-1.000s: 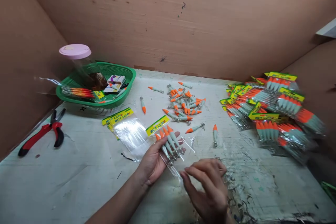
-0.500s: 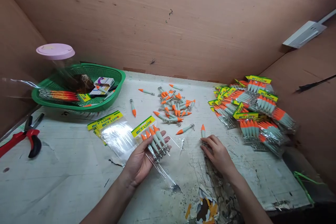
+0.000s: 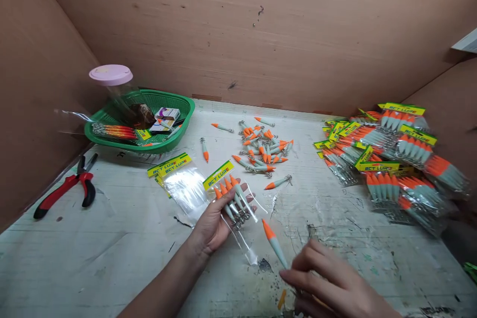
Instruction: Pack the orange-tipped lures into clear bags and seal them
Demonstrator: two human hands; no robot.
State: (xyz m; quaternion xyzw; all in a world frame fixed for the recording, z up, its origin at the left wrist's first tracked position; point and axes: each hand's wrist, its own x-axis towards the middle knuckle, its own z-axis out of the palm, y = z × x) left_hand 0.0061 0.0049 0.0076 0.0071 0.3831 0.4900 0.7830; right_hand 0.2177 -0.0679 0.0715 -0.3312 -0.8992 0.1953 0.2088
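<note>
My left hand (image 3: 212,228) grips a clear plastic bag (image 3: 243,246) with a yellow-green BCT LURE header. Several orange-tipped pale fishing lures (image 3: 234,203) lie side by side in that bag, their hooks toward me. Just to the right, my right hand (image 3: 324,278) pinches a single fishing lure (image 3: 276,243) by its hook end, the orange tip pointing up and left. Beyond both hands is a loose heap of the same lures (image 3: 263,146). Flat bags with headers (image 3: 182,186) lie stacked left of my left hand.
A green basket (image 3: 186,121) at the back left holds packets, a box and a jar with a pink lid (image 3: 111,74). Red-handled pliers (image 3: 63,194) lie at the left. Filled lure packs (image 3: 383,181) are piled at the right. Wooden walls (image 3: 208,25) enclose the table.
My right hand has lifted a lure off the table and brought it nearer me, beside the bag. My left hand still grips the bag. The camera view has shifted left.
</note>
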